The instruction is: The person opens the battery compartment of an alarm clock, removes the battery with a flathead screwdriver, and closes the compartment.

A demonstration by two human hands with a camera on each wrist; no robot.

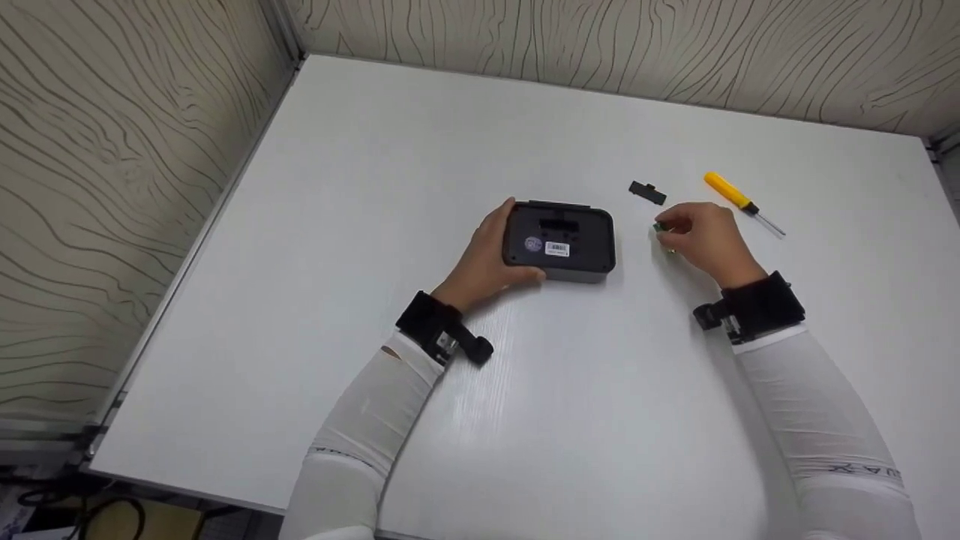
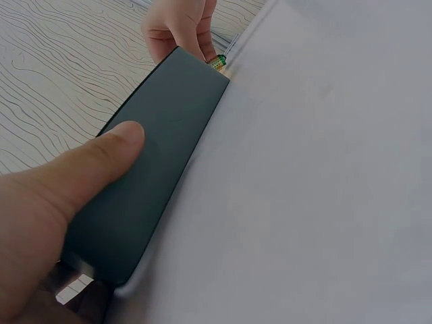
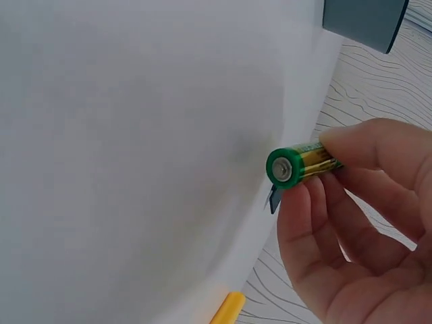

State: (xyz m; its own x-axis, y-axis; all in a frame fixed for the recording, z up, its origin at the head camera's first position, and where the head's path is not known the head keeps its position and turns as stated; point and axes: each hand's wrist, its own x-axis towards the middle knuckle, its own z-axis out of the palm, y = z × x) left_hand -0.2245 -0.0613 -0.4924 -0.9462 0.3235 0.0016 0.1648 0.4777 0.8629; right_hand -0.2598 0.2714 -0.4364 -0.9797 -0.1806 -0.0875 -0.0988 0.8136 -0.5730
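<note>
A dark grey box-shaped device (image 1: 561,241) lies on the white table (image 1: 420,165) with its labelled underside up. My left hand (image 1: 491,255) grips its left end, thumb along the near side (image 2: 101,158). My right hand (image 1: 701,234), to the right of the device, pinches a green and gold battery (image 3: 302,164) between thumb and fingers, a little above the table; the battery (image 1: 659,227) shows as a small green tip in the head view. A small black cover piece (image 1: 648,192) lies just beyond the right hand.
A yellow-handled screwdriver (image 1: 741,202) lies at the right, beyond my right hand. Patterned partition walls (image 1: 112,187) close the table at the left and the back. The table's near edge runs at the lower left.
</note>
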